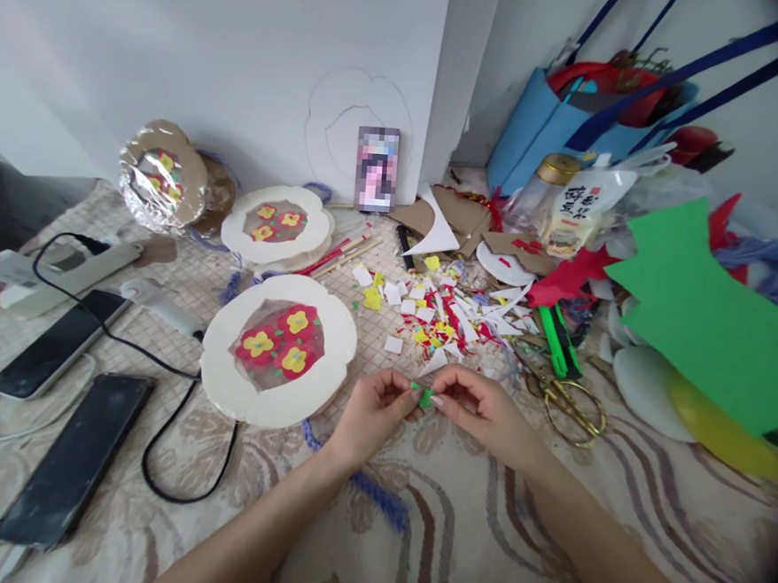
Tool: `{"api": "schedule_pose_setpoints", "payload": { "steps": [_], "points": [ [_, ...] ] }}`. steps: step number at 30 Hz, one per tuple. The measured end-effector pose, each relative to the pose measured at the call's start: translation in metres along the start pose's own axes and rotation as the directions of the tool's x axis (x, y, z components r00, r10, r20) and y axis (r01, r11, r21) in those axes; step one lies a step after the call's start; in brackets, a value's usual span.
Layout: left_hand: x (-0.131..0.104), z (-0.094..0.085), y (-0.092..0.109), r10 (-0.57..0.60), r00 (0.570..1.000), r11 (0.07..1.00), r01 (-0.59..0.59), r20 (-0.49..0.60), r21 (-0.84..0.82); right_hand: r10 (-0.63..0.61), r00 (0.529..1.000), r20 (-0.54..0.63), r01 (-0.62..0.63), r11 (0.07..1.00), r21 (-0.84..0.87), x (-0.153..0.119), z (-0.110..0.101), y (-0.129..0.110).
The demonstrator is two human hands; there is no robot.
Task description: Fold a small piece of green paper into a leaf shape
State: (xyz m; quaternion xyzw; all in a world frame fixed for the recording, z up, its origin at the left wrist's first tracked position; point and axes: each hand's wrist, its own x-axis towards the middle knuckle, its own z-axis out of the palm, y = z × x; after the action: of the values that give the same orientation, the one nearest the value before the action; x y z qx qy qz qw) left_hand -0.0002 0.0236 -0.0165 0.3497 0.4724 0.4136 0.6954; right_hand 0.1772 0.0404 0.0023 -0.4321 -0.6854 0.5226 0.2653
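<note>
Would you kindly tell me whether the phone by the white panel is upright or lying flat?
Upright: the phone stands on a short edge before the white panel, screen facing us.

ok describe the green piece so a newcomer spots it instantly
On the patterned cloth, find the heap of paper scraps. Just nearer the person, the left hand and right hand meet at the small green piece. Unlike the loose scraps beyond, it is pinched between fingertips.
</note>
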Motion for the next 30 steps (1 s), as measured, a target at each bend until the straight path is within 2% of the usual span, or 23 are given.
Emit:
{"api": "schedule_pose_setpoints", "payload": {
  "steps": [12,17,24,30],
  "points": [
    [-0.0018,-0.0013,0.0015,0.034,0.999,0.998,-0.034,-0.012,0.045,0.007,1.000,0.023,-0.007,1.000,-0.007,0.0002,-0.0017,-0.0009],
    [-0.0036,-0.0014,0.0025,0.066,0.998,0.996,-0.066,0.005,0.062,0.026,0.999,0.022,-0.028,0.994,0.104,-0.0009,0.0003,-0.0009],
    [-0.0076,0.0016,0.0032,0.125,0.991,0.962,-0.131,0.041,0.241,0.059,0.998,0.014,-0.061,0.982,0.180,-0.0015,0.0030,-0.0006],
    [-0.0080,0.0005,0.0003,0.118,0.991,0.948,-0.130,0.060,0.291,0.094,0.995,0.034,-0.099,0.965,0.244,-0.0007,-0.0013,-0.0072]
  ]
}}
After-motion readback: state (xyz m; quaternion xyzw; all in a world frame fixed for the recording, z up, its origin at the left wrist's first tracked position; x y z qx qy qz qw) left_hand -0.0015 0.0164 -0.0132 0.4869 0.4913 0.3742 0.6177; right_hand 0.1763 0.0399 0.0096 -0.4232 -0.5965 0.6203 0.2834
